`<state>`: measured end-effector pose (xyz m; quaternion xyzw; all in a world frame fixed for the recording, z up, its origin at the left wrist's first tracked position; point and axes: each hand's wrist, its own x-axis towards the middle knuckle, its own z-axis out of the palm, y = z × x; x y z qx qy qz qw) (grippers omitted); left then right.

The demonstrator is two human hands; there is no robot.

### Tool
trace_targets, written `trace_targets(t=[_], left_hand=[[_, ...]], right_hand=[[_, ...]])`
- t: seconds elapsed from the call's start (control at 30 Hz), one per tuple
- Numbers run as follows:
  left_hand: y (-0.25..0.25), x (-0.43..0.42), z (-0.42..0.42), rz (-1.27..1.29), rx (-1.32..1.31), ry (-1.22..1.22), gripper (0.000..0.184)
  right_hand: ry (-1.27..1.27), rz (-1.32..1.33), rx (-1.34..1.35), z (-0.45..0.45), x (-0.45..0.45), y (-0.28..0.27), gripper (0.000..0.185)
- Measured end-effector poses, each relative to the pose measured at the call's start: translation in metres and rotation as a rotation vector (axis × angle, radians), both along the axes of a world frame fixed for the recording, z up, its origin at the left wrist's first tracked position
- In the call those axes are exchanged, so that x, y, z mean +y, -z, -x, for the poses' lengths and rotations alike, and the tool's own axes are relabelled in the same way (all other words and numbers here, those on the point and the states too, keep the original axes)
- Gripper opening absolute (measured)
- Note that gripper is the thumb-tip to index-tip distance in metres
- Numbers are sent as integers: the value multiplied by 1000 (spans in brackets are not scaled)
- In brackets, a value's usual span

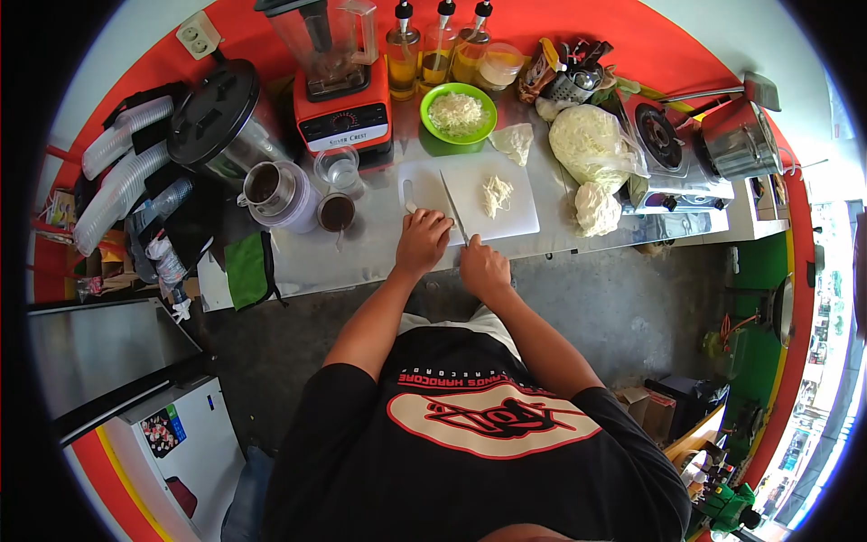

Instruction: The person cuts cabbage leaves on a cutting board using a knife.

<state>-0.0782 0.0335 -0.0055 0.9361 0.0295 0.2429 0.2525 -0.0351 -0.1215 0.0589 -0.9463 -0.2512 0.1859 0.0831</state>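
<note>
A white cutting board (519,212) lies at the front edge of the metal counter. My right hand (485,269) is wrapped round the handle of a knife (452,204), whose blade points away from me across the board. On the board's left part rests my left hand (424,240), fingers bent and close together; whatever is under them is hidden. Right of the blade sits a small pile of shredded cabbage (496,195). Behind the board, a green bowl (489,126) holds more shreds. A piece of cabbage leaf (514,143) lies at the board's back edge.
A red blender (345,122), oil bottles (403,63) and a jar stand at the back. Cups and a metal pitcher (268,187) are on the left. Bagged cabbage (587,149) and a stove (682,185) with a pot (742,140) occupy the right. A green cloth (247,271) hangs over the front edge.
</note>
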Motion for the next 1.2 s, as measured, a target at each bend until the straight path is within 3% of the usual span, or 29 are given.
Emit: trace_targets(t=[1.2], left_hand=[[-2, -1, -3, 52, -16, 3, 15]], right_hand=[[30, 6, -7, -3, 13, 21, 28]])
